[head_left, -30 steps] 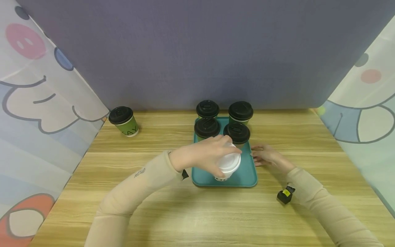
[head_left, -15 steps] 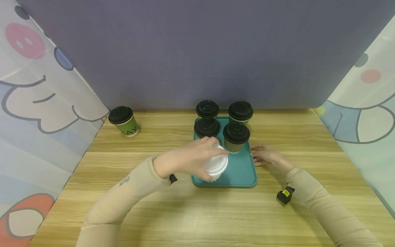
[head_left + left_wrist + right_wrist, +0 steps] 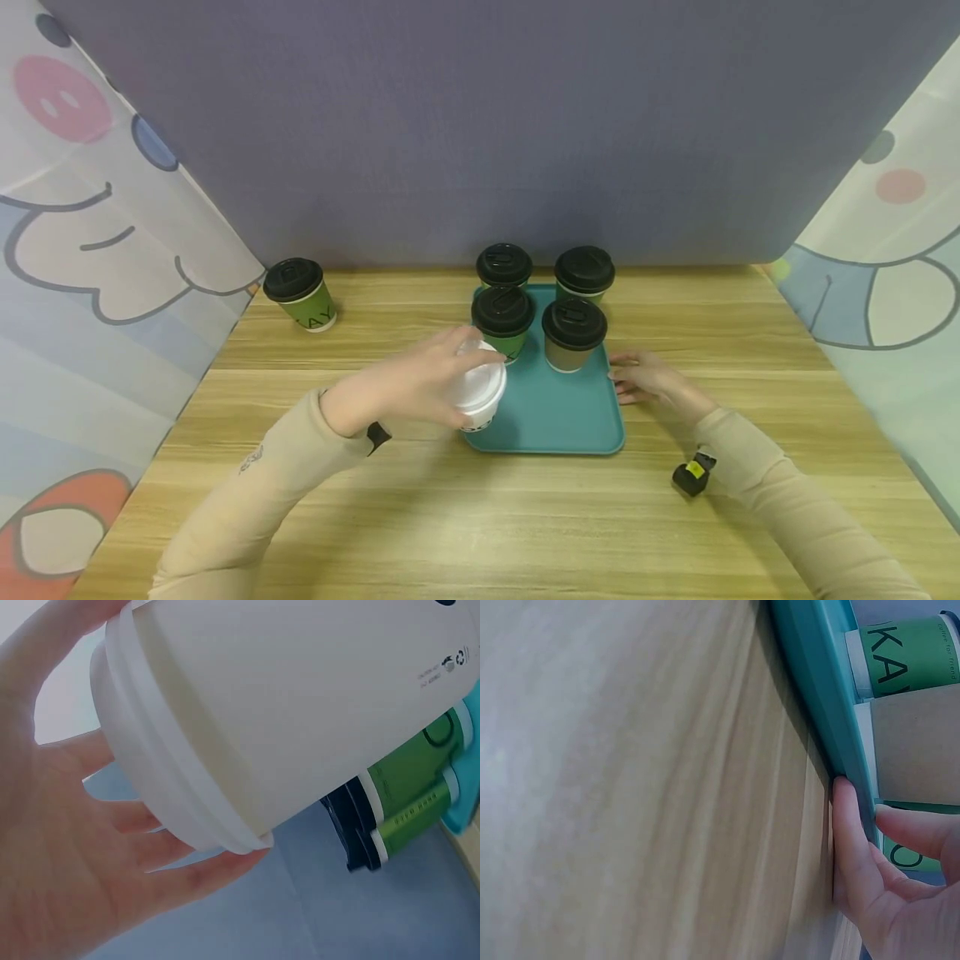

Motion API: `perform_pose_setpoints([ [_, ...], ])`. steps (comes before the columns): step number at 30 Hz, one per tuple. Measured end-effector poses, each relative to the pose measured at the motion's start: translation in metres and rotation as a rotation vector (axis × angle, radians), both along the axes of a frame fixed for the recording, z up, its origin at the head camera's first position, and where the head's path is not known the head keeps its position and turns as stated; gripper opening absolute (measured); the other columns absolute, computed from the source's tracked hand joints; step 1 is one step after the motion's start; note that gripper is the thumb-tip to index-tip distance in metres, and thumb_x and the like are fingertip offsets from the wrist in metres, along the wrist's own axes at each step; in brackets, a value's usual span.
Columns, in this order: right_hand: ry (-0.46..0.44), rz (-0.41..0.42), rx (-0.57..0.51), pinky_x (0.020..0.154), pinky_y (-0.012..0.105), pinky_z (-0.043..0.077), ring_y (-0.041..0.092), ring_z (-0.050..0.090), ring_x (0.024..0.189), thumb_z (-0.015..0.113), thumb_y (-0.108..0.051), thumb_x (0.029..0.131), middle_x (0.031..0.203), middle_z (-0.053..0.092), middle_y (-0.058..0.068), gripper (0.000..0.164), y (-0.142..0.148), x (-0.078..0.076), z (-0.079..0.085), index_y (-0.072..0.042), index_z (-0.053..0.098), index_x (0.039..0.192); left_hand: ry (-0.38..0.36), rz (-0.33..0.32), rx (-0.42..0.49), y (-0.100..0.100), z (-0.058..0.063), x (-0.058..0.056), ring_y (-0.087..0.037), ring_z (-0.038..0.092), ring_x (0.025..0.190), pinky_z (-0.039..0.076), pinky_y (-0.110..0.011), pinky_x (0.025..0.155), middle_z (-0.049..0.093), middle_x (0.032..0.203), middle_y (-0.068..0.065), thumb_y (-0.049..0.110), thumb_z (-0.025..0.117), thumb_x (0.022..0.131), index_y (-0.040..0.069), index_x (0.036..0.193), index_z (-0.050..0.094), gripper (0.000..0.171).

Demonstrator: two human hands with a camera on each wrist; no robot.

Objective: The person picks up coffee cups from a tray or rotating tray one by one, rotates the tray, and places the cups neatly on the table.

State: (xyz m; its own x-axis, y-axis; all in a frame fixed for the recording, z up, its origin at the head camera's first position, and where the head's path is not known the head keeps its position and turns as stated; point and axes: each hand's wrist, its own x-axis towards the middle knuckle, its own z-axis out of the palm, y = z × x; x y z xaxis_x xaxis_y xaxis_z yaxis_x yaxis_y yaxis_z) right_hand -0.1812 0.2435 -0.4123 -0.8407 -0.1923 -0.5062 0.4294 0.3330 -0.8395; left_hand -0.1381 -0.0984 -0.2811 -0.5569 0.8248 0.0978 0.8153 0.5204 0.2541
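Observation:
My left hand (image 3: 431, 379) grips a white paper cup (image 3: 477, 392) by its white lid, holding it above the left edge of the teal tray (image 3: 558, 417). In the left wrist view the fingers curl round the white cup (image 3: 300, 705) at its lid rim. Several black-lidded cups stand at the tray's far end: a green one (image 3: 504, 321) nearest my left hand, a tan one (image 3: 573, 333) beside it. My right hand (image 3: 645, 377) rests against the tray's right rim, fingers (image 3: 855, 855) touching the tray edge (image 3: 832, 712).
A lone green cup with a black lid (image 3: 300, 293) stands at the table's far left. A small black and yellow object (image 3: 692, 475) lies near my right forearm. A grey partition stands behind the wooden table (image 3: 480, 517), with cartoon-printed curtains on both sides.
My left hand has carried the white cup leftward from the tray's front middle to over its left edge. The right hand has stayed at the tray's right rim.

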Motion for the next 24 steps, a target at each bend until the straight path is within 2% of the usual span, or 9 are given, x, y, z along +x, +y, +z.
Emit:
perform_pose_setpoints([
  [5, 0.000, 0.003, 0.000, 0.063, 0.029, 0.052, 0.011, 0.059, 0.064, 0.045, -0.001, 0.089, 0.073, 0.058, 0.005, 0.052, 0.000, 0.000, 0.000, 0.012, 0.020, 0.132, -0.041, 0.080, -0.001, -0.014, 0.005, -0.002, -0.029, 0.043, 0.105, 0.044, -0.041, 0.080, 0.041, 0.120, -0.016, 0.030, 0.077, 0.058, 0.017, 0.123, 0.050, 0.071],
  [9, 0.007, 0.004, 0.004, 0.064, 0.029, 0.052, 0.011, 0.059, 0.065, 0.045, -0.001, 0.089, 0.074, 0.058, 0.005, 0.052, 0.000, 0.001, 0.001, 0.012, 0.020, 0.133, -0.022, 0.109, 0.027, -0.024, 0.009, -0.009, -0.027, 0.045, 0.100, 0.044, -0.039, 0.078, 0.045, 0.114, -0.013, 0.027, 0.078, 0.057, 0.015, 0.121, 0.051, 0.071],
  [14, 0.019, 0.015, 0.006, 0.063, 0.029, 0.052, 0.011, 0.059, 0.065, 0.045, -0.002, 0.089, 0.073, 0.058, 0.004, 0.052, 0.001, 0.001, 0.000, 0.013, 0.020, 0.132, -0.011, 0.133, 0.051, -0.036, 0.010, -0.022, -0.029, 0.047, 0.096, 0.043, -0.041, 0.078, 0.046, 0.111, -0.016, 0.023, 0.078, 0.055, 0.009, 0.120, 0.052, 0.071],
  [20, 0.018, 0.016, 0.009, 0.063, 0.029, 0.052, 0.011, 0.058, 0.065, 0.045, -0.002, 0.089, 0.074, 0.058, 0.004, 0.053, 0.000, 0.001, 0.000, 0.013, 0.020, 0.133, -0.075, 0.233, 0.030, -0.048, 0.004, -0.041, -0.030, 0.046, 0.099, 0.045, -0.041, 0.077, 0.043, 0.115, -0.018, 0.021, 0.078, 0.058, 0.009, 0.124, 0.049, 0.073],
  [24, 0.023, 0.016, 0.004, 0.062, 0.028, 0.052, 0.010, 0.058, 0.064, 0.046, -0.002, 0.089, 0.074, 0.058, 0.005, 0.053, 0.000, 0.002, 0.001, 0.013, 0.020, 0.132, -0.076, 0.271, 0.027, -0.055, -0.001, -0.054, -0.032, 0.044, 0.102, 0.045, -0.043, 0.077, 0.042, 0.117, -0.019, 0.022, 0.077, 0.059, 0.009, 0.126, 0.047, 0.074],
])
